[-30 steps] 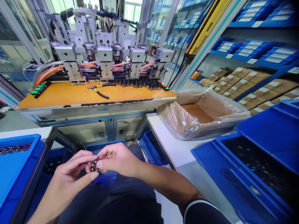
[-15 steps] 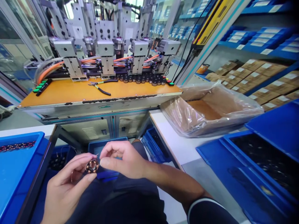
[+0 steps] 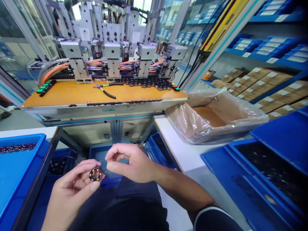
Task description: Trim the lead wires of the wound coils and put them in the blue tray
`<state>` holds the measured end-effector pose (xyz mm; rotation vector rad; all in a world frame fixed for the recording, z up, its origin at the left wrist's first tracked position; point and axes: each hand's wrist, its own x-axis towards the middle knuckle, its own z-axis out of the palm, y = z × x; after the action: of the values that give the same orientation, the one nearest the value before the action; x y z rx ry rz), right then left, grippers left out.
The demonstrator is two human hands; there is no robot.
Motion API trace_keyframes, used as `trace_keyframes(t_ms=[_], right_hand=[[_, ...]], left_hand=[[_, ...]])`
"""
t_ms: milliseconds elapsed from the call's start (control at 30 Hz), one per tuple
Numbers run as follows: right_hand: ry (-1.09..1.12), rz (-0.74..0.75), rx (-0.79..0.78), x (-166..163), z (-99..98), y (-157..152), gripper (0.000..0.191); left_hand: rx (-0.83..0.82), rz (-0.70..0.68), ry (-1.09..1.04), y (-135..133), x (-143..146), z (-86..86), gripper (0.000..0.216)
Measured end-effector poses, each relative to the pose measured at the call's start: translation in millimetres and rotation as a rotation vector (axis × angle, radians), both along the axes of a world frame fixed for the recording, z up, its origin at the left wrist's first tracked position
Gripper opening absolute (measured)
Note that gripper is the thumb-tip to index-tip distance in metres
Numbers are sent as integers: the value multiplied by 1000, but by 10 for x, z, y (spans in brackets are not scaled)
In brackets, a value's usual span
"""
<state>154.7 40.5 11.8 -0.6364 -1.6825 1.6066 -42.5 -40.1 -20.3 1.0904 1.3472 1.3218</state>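
My left hand (image 3: 72, 189) holds a small motor stator (image 3: 95, 174) between thumb and fingers. It is a dark ring with copper windings, its open centre turned towards me. A loop of copper wire hangs by the left palm. Just right of the stator, my right hand (image 3: 131, 162) is closed in a pinch, its fingertips a short gap from the ring. A thin wire (image 3: 103, 161) runs from the stator to those fingertips; the end between them is hidden.
Ahead is a machine with an orange bench (image 3: 84, 94), bearing cutting pliers (image 3: 108, 86) and a row of dark round parts (image 3: 146, 82). A blue tray (image 3: 16, 179) stands left. At right are a plastic-lined carton (image 3: 199, 128) and a blue bin (image 3: 223, 160); another blue bin (image 3: 96, 150) sits below.
My right hand has shifted slightly right, away from the stator, widening the gap between them. The left hand keeps its hold, and the stator is tilted a little differently.
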Motion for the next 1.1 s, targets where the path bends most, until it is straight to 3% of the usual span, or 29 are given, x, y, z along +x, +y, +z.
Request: trace_keyframes(t_ms=[233,367,500,567,667,800,933,1100], right_hand=[[-10,78,256,-94,82,78,16],[-53,35,138,-39,28,42,23],[-115,39,101,96,60,54,24],[-112,46,213,127,127,82,19],[-81,157,436,85,238,145,28],[-125,369,607,-58,298,258,8],[-148,443,586,-158,281,305,10],[-194,254,450,-147,272,203,13]], left_hand=[[-17,-79,194,-44,-7,91,30],[-18,-29,202,-77,-33,91,29],[36,-116,239,-65,-61,120,29],[39,-137,234,-48,-65,136,28],[-22,-198,178,-43,-34,145,29],[-212,-122,4,-114,81,175,37],[-248,-61,-45,-164,184,263,36],[-222,0,-66,-146,183,286,34]])
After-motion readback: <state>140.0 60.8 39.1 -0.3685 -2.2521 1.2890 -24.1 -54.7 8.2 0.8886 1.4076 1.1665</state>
